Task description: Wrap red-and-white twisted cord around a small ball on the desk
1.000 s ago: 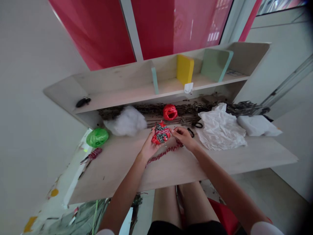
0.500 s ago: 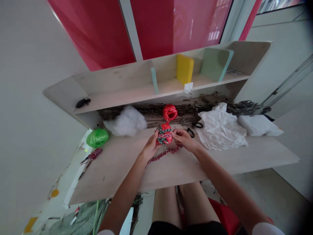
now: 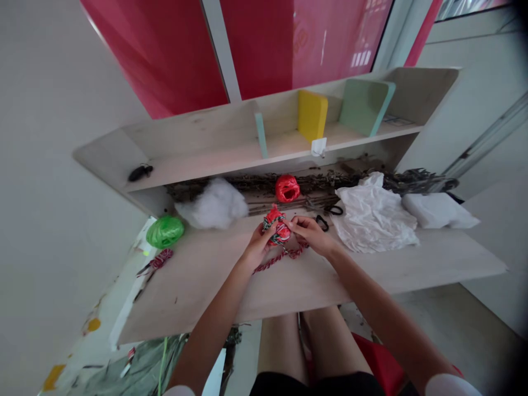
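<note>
Between my two hands is a small red bundle (image 3: 282,233) wrapped with green-and-white and red-and-white cord. My left hand (image 3: 259,243) is closed around its left side, thumb on the front. My right hand (image 3: 307,230) pinches at its right edge; the exact spot under the fingertips is hard to see. A twisted red-and-white cord (image 3: 270,265) trails from below the bundle onto the desk. Just beyond it lies a ball of red plastic twine (image 3: 287,188), apart from the bundle.
Dry stalks (image 3: 322,183) line the desk's back. White stuffing (image 3: 220,204) and a green twine ball (image 3: 165,232) are left, above a red-and-white cord bundle (image 3: 161,258). Right are black scissors handles (image 3: 322,222), crumpled white cloth (image 3: 375,217) and a white package (image 3: 433,210). A shelf (image 3: 198,165) overhangs.
The bundle has turned and tilted in my hands, its top now lower and nearer me. The red strand that ran up toward the twine ball no longer shows.
</note>
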Motion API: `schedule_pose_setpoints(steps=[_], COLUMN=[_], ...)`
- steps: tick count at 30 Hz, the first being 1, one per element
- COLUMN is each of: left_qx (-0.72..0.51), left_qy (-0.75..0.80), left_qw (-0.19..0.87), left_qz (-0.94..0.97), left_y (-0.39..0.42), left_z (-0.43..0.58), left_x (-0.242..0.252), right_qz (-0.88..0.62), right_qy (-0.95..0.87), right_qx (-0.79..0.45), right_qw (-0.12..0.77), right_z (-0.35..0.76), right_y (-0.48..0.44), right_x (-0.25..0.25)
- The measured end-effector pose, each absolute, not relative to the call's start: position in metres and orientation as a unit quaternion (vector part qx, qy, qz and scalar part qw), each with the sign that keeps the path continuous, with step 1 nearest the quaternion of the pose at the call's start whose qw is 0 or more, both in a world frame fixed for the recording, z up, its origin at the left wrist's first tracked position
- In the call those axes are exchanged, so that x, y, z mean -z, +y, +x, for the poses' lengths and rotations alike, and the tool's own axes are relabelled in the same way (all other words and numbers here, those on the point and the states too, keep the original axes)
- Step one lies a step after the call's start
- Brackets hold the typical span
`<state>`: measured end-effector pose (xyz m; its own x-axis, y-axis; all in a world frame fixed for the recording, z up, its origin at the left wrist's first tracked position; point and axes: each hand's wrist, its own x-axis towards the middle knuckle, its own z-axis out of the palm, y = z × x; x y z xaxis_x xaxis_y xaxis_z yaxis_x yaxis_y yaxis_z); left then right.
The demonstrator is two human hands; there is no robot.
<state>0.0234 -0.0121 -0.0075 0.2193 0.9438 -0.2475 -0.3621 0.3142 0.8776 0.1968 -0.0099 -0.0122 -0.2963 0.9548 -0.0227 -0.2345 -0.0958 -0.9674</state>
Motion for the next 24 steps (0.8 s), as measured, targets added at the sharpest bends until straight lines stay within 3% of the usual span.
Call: schedule_pose_setpoints(steps=[24], left_qx=[-0.476], left_qy=[0.352], left_qw=[0.729], left_qz=[0.344], left_y=[-0.0121], left_z=[0.0204], left_x=[0.0063], right_qz=[-0.379], right_qy=[-0.48], right_qx=[-0.642], right_qw=[0.462], right_z=[0.1965], right_y=[-0.01], right_x=[0.0128])
